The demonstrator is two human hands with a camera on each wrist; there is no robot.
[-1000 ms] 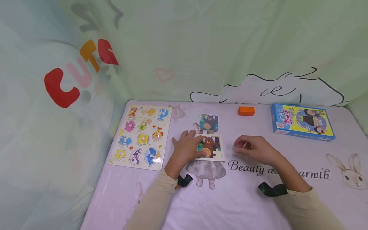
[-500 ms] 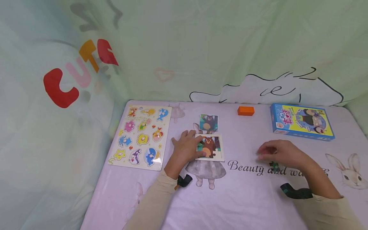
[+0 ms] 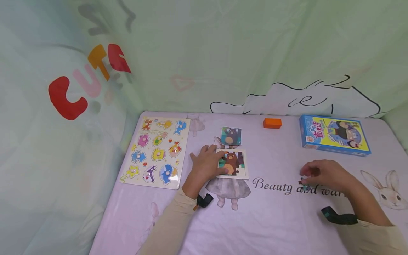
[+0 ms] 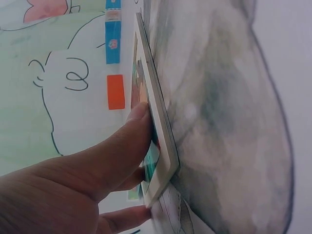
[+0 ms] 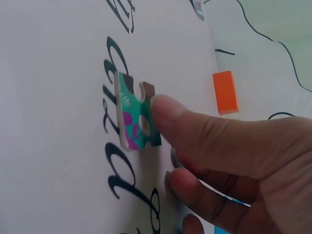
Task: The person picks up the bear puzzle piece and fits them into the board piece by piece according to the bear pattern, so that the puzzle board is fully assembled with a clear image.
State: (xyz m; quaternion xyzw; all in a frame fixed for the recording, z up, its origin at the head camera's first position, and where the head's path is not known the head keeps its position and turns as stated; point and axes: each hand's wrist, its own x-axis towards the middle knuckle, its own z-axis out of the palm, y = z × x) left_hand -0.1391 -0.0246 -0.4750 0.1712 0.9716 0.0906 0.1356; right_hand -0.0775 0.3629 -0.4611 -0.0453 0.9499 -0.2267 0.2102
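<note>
My left hand (image 3: 206,164) is spread over the left side of a small jigsaw puzzle (image 3: 234,160) with a brown bear. Its thumb (image 4: 139,112) lies straight on the picture, while the other fingers reach past the left edge. The puzzle's lower right corner shows bare white tray. At the right, my right hand (image 3: 326,175) pinches a jigsaw piece (image 5: 134,114), teal with purple and brown patches. Its thumb (image 5: 168,109) touches the piece's edge; the opposing fingertip is hidden behind it. The piece stands tilted over the printed lettering, a shadow beneath it.
A bear picture card (image 3: 231,136) lies just beyond the puzzle. To the left is a knobbed sea-animal board (image 3: 178,170). An orange block (image 3: 272,123) and a blue-and-yellow box (image 3: 334,134) are at the back, near the curtain (image 3: 242,53).
My right hand has moved right, away from the puzzle, and come down to the jigsaw piece, which is now tilted in its fingers. My left hand has stayed on the puzzle.
</note>
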